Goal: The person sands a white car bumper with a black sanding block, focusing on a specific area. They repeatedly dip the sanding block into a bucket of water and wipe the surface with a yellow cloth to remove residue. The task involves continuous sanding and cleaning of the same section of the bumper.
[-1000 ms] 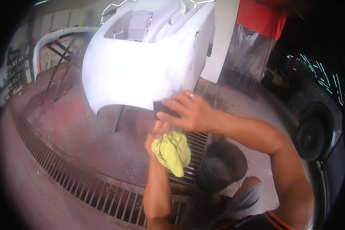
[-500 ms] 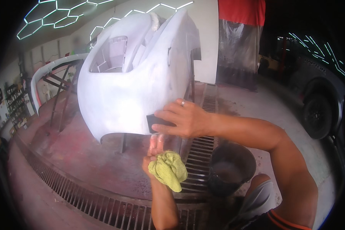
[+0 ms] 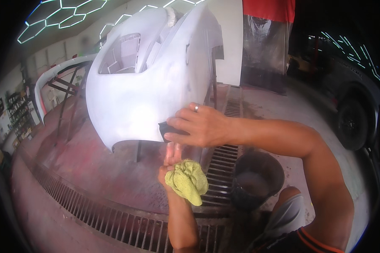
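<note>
While the right hand (image 3: 202,126) presses a dark sanding block (image 3: 166,130) flat against the lower edge of the white bumper (image 3: 143,97) at centre frame, the block could slide off that edge and gouge the primer if pressure tips downward. Just below, the left hand (image 3: 171,162) is closed around a yellow-green cloth (image 3: 188,181). Propped on a stand, the bumper runs lengthwise from centre toward the upper right, its outer face turned to the lower left.

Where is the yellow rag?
In the head view, low and centre: the yellow rag is bunched in the left hand, just under the right hand and left of the black bucket.
</note>
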Demonstrator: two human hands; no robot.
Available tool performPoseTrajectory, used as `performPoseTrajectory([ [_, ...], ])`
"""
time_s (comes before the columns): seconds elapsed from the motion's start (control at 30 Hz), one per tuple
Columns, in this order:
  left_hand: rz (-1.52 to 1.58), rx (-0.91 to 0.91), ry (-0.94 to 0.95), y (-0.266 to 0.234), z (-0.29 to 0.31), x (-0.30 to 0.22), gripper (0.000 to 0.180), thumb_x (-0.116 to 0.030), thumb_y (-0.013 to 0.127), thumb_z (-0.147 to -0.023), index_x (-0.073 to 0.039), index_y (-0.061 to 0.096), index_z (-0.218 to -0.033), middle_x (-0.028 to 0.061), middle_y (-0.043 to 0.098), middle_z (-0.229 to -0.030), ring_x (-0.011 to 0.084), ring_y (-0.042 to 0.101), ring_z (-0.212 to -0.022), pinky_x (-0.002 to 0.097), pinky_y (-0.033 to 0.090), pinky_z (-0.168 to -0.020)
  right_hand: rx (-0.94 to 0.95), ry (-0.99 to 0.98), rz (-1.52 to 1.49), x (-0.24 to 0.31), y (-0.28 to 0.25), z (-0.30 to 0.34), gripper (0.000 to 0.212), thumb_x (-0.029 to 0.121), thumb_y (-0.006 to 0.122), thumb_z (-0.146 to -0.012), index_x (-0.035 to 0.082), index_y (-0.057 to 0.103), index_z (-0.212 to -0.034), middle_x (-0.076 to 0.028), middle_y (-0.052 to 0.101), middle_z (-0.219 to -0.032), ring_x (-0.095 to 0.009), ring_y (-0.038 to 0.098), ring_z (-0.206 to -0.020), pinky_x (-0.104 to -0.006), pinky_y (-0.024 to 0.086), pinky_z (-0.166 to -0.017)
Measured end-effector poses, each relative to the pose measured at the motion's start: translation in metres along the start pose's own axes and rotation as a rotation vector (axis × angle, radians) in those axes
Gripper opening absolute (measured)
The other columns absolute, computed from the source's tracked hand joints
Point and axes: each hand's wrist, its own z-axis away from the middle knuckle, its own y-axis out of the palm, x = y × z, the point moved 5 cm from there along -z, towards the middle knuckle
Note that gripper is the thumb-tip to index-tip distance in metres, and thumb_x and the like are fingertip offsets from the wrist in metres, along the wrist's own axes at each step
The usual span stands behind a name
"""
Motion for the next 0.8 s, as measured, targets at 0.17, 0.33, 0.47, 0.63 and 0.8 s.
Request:
performPoseTrajectory([
  [0.17, -0.063, 0.203, -0.066, -0.009, -0.002, -0.002, 0.112, -0.022, 0.058, -0.074, -0.001, 0.004, -0.170, 0.0226, 0.023, -0.173, 0.0379, 0.069, -0.106, 0.0469, 0.063, -0.081, -0.093, 0.337, 0.136, -0.033, -0.017, -0.024, 0.035, 0.020, 0.077, -0.088, 0.018, 0.073, -0.122, -0.007, 0.069, -0.116, -0.025, 0.064, -0.105, -0.0407, 0.054, -0.085],
  [0.33, -0.058, 0.222, -0.057, -0.009, -0.003, -0.009, 0.105, -0.022, 0.057, -0.080, 0.000, 0.006, -0.170, 0.0252, 0.028, -0.171, 0.0376, 0.069, -0.111, 0.0477, 0.063, -0.083, -0.036, 0.189, 0.138, -0.030, -0.011, -0.031, 0.043, 0.023, 0.080, -0.083, 0.015, 0.073, -0.125, -0.008, 0.069, -0.117, -0.025, 0.063, -0.107, -0.0416, 0.055, -0.086],
  [0.47, -0.020, 0.190, -0.068, -0.020, 0.000, 0.000, 0.095, -0.022, 0.053, -0.087, 0.001, 0.011, -0.169, 0.0248, 0.032, -0.170, 0.0398, 0.067, -0.119, 0.0498, 0.062, -0.091, 0.081, 0.211, 0.214, -0.032, -0.012, -0.048, 0.043, 0.018, 0.079, -0.083, 0.016, 0.073, -0.126, -0.008, 0.069, -0.114, -0.025, 0.064, -0.107, -0.0426, 0.056, -0.087],
  [0.63, -0.036, 0.193, -0.072, -0.020, -0.006, 0.004, 0.099, -0.022, 0.056, -0.076, 0.001, 0.020, -0.165, 0.0228, 0.043, -0.160, 0.0394, 0.072, -0.107, 0.0530, 0.066, -0.081, 0.149, 0.246, 0.332, -0.039, -0.005, -0.082, 0.033, 0.017, 0.077, -0.085, 0.008, 0.075, -0.117, -0.010, 0.069, -0.107, -0.025, 0.065, -0.105, -0.0420, 0.058, -0.084],
  [0.8, 0.098, 0.608, -0.162, -0.008, -0.007, 0.001, 0.093, -0.020, 0.052, -0.092, 0.002, 0.006, -0.170, 0.0246, 0.029, -0.171, 0.0336, 0.063, -0.127, 0.0472, 0.060, -0.094, 0.276, -0.040, 0.206, 0.027, 0.023, -0.079, 0.032, 0.014, 0.075, -0.086, 0.003, 0.076, -0.116, -0.011, 0.069, -0.107, -0.026, 0.064, -0.106, -0.0392, 0.056, -0.085],
])
